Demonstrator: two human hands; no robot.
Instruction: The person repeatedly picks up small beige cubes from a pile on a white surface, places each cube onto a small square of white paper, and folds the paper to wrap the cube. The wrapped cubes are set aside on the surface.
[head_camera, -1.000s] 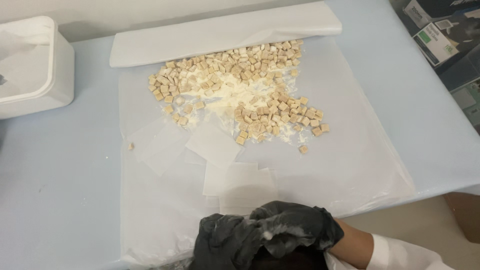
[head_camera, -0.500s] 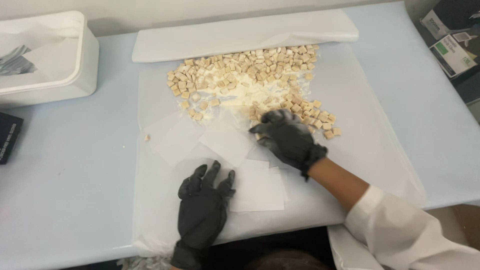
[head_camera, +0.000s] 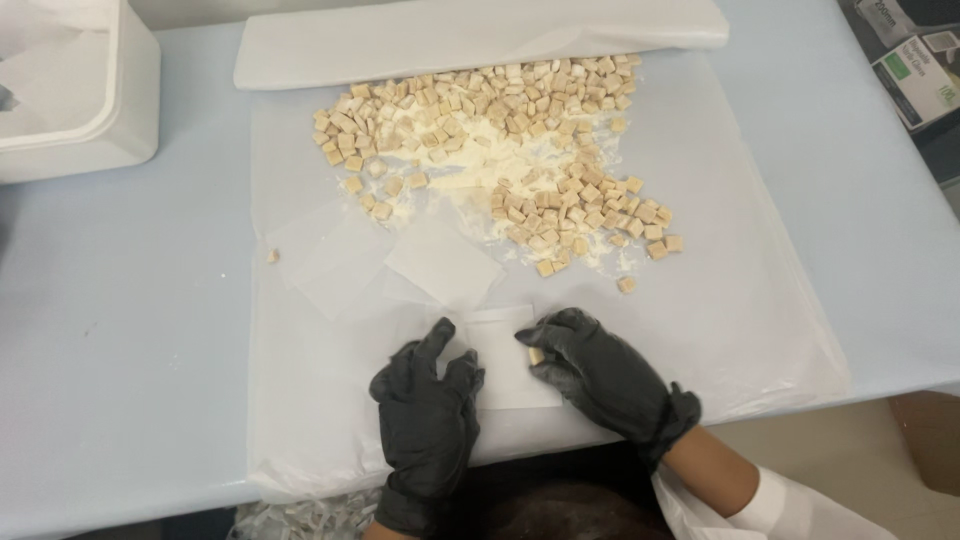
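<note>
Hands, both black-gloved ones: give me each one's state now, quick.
Left hand: open, fingers spread flat on the small white paper square.
Right hand: closed, pinching a small beige candy cube at the paper's edge.

At the top right corner, on the edge of the pale blue table (head_camera: 120, 300), lie flat rectangular cardboard boxes (head_camera: 915, 70), white and grey with a green patch on one label, partly cut off by the frame.
</note>
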